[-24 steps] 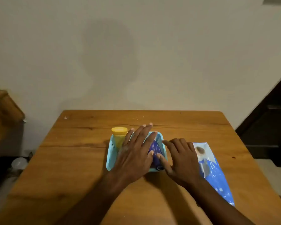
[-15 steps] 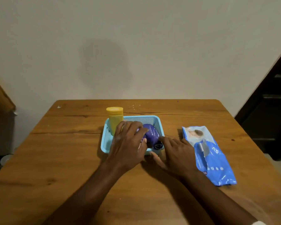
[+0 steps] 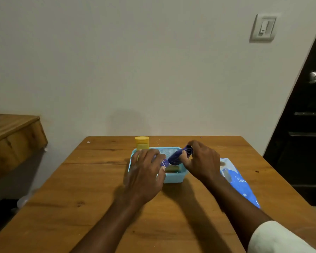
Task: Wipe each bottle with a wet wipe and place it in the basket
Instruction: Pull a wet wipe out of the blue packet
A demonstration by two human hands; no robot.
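Observation:
A light blue basket (image 3: pixel 173 178) sits mid-table. A yellow bottle (image 3: pixel 142 143) stands upright at its back left corner, and another yellowish item (image 3: pixel 171 168) lies inside it. A purple bottle (image 3: pixel 176 157) hangs tilted over the basket, cap end up to the right. My right hand (image 3: pixel 202 160) grips that cap end. My left hand (image 3: pixel 146 170) is curled round a purple end (image 3: pixel 164 163) at the bottle's lower left. I cannot tell whether this is the same bottle or a second one. No wipe shows in either hand.
A blue wet-wipe packet (image 3: pixel 239 185) lies on the wooden table (image 3: pixel 91 189) right of the basket, partly behind my right forearm. A wooden ledge (image 3: pixel 11 136) stands at the left, a dark door (image 3: pixel 310 125) at the right.
My right hand left the table and took the purple bottle's cap end, and the bottle rose tilted out of the basket. My left hand curled round its lower end. The camera tilted up.

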